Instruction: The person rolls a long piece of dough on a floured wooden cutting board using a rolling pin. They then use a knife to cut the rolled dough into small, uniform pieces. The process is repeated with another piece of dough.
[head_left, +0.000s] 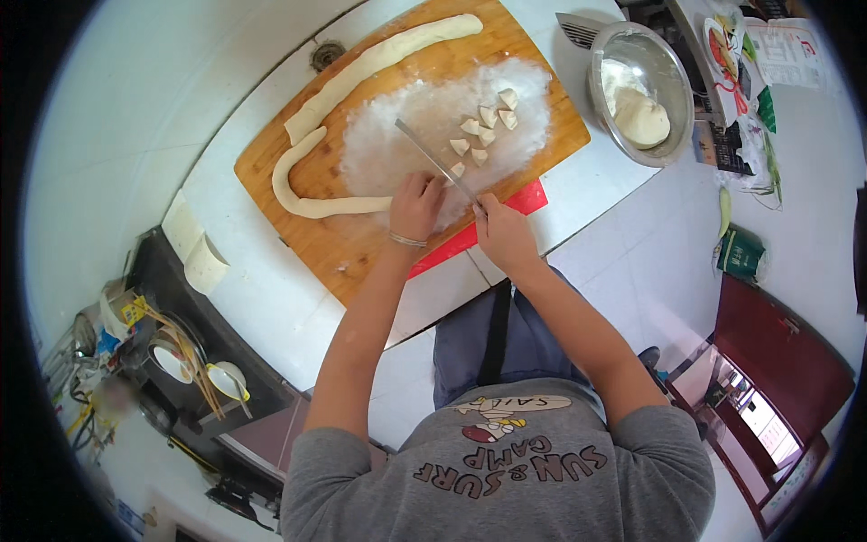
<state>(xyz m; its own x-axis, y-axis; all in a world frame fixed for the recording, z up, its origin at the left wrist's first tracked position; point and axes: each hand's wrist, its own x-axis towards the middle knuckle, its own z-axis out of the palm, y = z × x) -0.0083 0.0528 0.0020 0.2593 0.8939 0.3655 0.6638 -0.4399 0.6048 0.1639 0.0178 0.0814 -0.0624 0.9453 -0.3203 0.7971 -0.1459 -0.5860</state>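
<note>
My left hand (pixel 417 208) is closed over the end of a thin dough rope (pixel 316 208), which curves across a wooden board (pixel 307 248). In my right hand (pixel 502 233) is the handle of a knife (pixel 432 155); its blade slants up and left, just beside my left fingers. Several small cut dough pieces (pixel 488 117) lie scattered on a white patch of flour (pixel 397 117) to the right of the blade. Along the board's far left edge rests a thicker dough strip (pixel 379 68), its lower end by the rope. My left hand hides the rope's cut end.
A metal bowl (pixel 684 108) with dough and flour stands right of the board, next to a slotted metal tool (pixel 574 31). Something flat and red (pixel 524 200) shows beneath the board's near edge. At lower left are bowls (pixel 172 363) and chopsticks (pixel 194 361).
</note>
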